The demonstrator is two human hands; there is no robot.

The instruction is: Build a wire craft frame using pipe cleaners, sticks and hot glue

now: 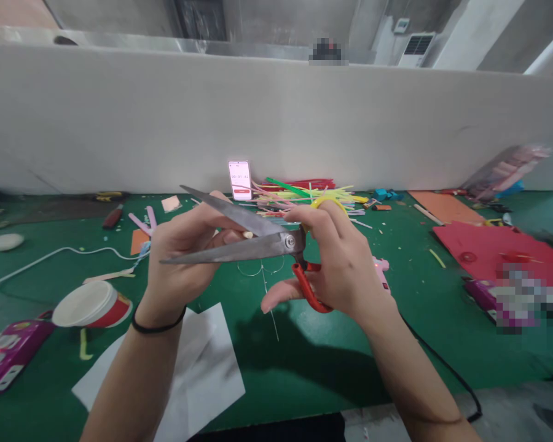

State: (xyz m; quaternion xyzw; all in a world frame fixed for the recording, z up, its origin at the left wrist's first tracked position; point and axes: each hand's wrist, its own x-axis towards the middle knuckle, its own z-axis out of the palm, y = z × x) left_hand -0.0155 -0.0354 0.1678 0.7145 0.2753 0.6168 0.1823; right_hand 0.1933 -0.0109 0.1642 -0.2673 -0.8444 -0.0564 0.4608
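Observation:
My right hand [345, 258] grips a pair of scissors [253, 242] by its handle loops, one yellow and one red, with the thumb through the red loop. The blades are spread apart and point left. Behind them, my left hand [188, 245] is closed on a thin stick, whose pale round end [247, 235] shows between the blades near the pivot. The blades hide part of the left fingers. Below the scissors, a thin wire shape [263, 276] with two curved loops and a straight stem lies on the green table [304, 368].
Colourful pipe cleaners [299, 193] lie heaped at the back beside an upright phone [239, 181]. White paper [207, 368] and a paper bowl [92, 305] are on the left. A pink glue gun [381, 270] and red sheets [488, 252] lie to the right. A white partition [166, 116] stands behind.

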